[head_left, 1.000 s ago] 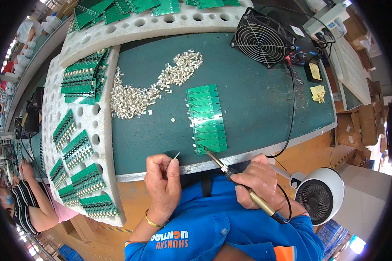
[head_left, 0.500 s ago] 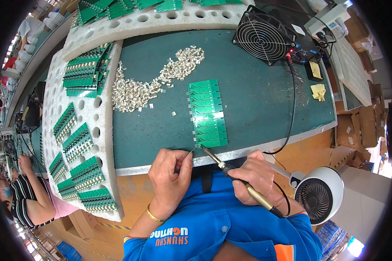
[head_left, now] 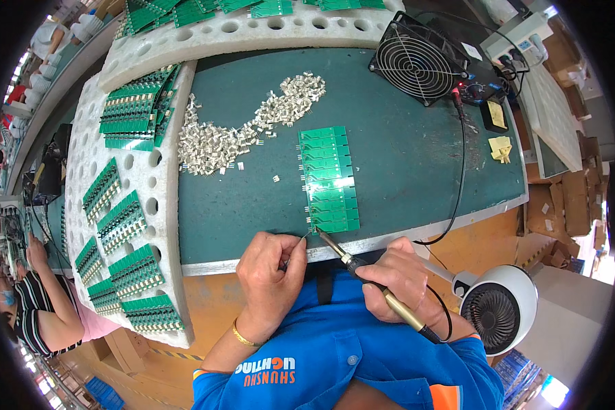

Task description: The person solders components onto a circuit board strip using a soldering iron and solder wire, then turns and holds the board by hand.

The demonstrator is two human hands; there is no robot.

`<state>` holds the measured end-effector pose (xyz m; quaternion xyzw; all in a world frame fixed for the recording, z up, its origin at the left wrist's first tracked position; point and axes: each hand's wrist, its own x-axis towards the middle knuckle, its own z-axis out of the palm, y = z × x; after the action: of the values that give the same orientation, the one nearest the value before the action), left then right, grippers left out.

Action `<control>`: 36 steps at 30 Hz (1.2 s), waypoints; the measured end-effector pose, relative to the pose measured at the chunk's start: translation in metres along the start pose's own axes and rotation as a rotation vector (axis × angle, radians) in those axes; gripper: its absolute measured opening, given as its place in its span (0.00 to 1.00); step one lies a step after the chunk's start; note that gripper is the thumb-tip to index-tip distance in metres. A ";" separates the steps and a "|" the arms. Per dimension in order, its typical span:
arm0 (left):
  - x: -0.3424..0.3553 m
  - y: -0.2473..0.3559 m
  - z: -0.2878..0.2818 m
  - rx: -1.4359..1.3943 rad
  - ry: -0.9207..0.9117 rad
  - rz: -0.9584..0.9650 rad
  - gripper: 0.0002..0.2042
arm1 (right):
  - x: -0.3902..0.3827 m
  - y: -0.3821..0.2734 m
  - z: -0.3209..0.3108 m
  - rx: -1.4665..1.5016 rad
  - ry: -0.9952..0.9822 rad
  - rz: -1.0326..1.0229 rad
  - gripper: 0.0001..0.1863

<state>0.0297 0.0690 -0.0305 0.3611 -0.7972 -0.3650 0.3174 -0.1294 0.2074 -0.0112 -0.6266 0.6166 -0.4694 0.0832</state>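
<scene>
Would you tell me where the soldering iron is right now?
In the head view, the soldering iron is low and just right of centre, in the right hand, its tip at the near end of the green circuit board.

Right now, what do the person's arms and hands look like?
The left hand and right hand are ungloved. A gold-coloured bracelet circles the left wrist. Short blue sleeves, edged in orange, leave both forearms bare.

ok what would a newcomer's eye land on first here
Probably the green circuit board in the middle, the soldering iron in the right hand angled at its near end. Next, a heap of small white parts to the board's left and, at the back right, a black fan.
</scene>
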 end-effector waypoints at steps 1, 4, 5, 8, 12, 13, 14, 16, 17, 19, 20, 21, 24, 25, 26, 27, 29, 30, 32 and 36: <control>0.000 -0.001 0.000 0.003 -0.003 -0.001 0.06 | 0.000 0.000 0.000 0.001 0.003 0.002 0.15; 0.000 -0.001 0.001 0.011 -0.002 0.008 0.07 | 0.000 0.000 0.000 -0.003 -0.005 0.002 0.15; 0.000 -0.001 0.001 0.016 0.002 0.018 0.07 | 0.000 0.000 0.000 -0.003 -0.005 0.002 0.15; 0.000 -0.001 0.002 0.034 0.000 0.033 0.07 | 0.001 0.000 0.000 -0.010 0.004 -0.003 0.16; 0.000 -0.001 0.001 0.061 -0.005 0.059 0.07 | 0.002 -0.001 -0.001 -0.023 -0.006 -0.003 0.16; -0.001 -0.002 0.002 0.059 0.000 0.058 0.07 | 0.002 -0.002 -0.001 -0.031 -0.005 -0.005 0.16; -0.001 -0.002 0.002 0.057 0.005 0.058 0.07 | 0.001 -0.002 -0.001 -0.031 -0.005 -0.004 0.16; 0.000 -0.001 0.003 0.052 0.009 0.050 0.07 | 0.001 -0.003 -0.001 -0.039 -0.009 0.006 0.16; 0.000 -0.001 0.003 0.046 0.015 0.042 0.07 | 0.001 -0.002 0.000 -0.039 -0.009 0.007 0.16; 0.000 -0.001 0.003 0.051 0.011 0.041 0.07 | 0.001 -0.001 0.000 -0.041 -0.011 0.000 0.16; 0.000 -0.001 0.004 0.055 0.008 0.040 0.07 | 0.001 -0.001 0.000 -0.041 -0.010 0.001 0.16; 0.000 -0.001 0.004 0.055 0.007 0.040 0.07 | 0.001 -0.002 -0.001 -0.046 -0.012 -0.004 0.16; 0.000 -0.003 0.004 0.069 -0.005 0.061 0.07 | 0.002 -0.002 0.000 -0.052 -0.014 -0.013 0.16; 0.000 -0.002 0.004 0.068 -0.007 0.059 0.07 | 0.002 -0.002 0.000 -0.054 -0.016 -0.018 0.16; 0.000 -0.002 0.004 0.066 -0.009 0.057 0.08 | 0.002 -0.002 0.000 -0.054 -0.016 -0.017 0.16; 0.000 -0.003 0.004 0.066 -0.010 0.057 0.08 | 0.002 -0.002 -0.001 -0.057 -0.026 -0.014 0.16; -0.001 -0.004 0.004 0.041 -0.008 0.055 0.08 | 0.002 -0.003 -0.002 -0.060 -0.036 -0.010 0.16; -0.001 -0.004 0.004 0.041 -0.009 0.055 0.08 | 0.003 -0.004 -0.003 -0.060 -0.047 -0.014 0.16; -0.001 -0.004 0.004 0.039 -0.011 0.055 0.07 | 0.003 -0.004 -0.003 -0.060 -0.055 -0.017 0.16; 0.000 -0.003 0.004 0.035 -0.020 0.053 0.07 | 0.000 -0.004 0.000 -0.068 -0.044 -0.030 0.16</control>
<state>0.0283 0.0690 -0.0352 0.3418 -0.8159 -0.3460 0.3128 -0.1268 0.2087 -0.0083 -0.6485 0.6207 -0.4353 0.0682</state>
